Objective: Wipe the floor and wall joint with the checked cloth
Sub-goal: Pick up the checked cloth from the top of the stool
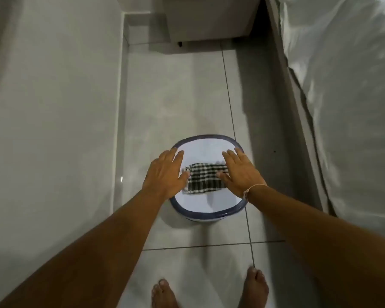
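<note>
**Both hands over the cloth on the stool**

I look down a narrow strip of tiled floor with my two bare arms stretched forward. The checked cloth lies folded flat on the white top of a round stool with a dark blue rim, which stands on the floor in front of my bare feet.

My left hand is spread palm down over the stool's left side, fingers apart and straight; its thumb side meets the cloth's left edge, though I cannot tell whether it presses on it. My right hand is spread the same way over the right side, fingers apart, and it covers the cloth's right end. Neither hand has closed around the cloth; both grips are apart. A thin pale cord circles my right wrist.

The wall runs along my left, grey and smooth, and the joint where it meets the floor runs from near my left arm away toward the far corner. The cloth is well apart from that joint, with bare tile between the stool and the wall.

On my right a bed with a shiny pale cover runs the length of the strip. At the far end stands a pale cabinet, with a small dark object on the floor at its base, too small to make out.
</note>
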